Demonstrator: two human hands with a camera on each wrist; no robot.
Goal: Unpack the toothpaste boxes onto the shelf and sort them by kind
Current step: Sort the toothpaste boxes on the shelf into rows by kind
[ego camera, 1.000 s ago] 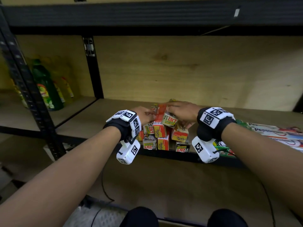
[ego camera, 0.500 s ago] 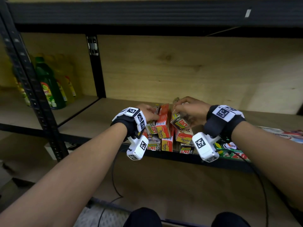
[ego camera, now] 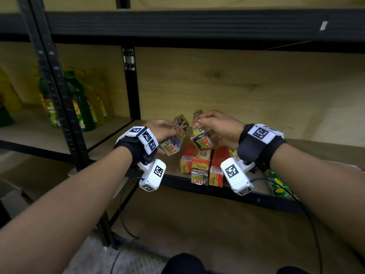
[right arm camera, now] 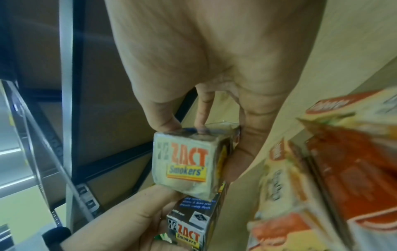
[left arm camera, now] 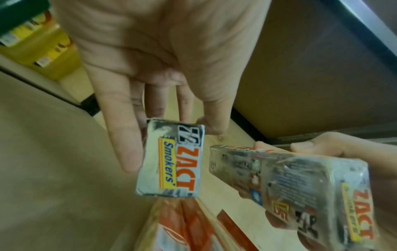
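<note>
Both hands have lifted off the pile. Left hand (ego camera: 161, 129) fingers clamp one Zact box (ego camera: 174, 138); right hand (ego camera: 221, 128) fingers clamp another box (ego camera: 201, 135). Below the fingers, orange boxes (ego camera: 194, 161) lie on the shelf (ego camera: 296, 151).

Two grey Zact boxes (ego camera: 174, 136) (ego camera: 201, 133) tilt at frame centre, held aloft. Orange boxes (ego camera: 197, 161) lie below them on the shelf (ego camera: 173, 171).
</note>
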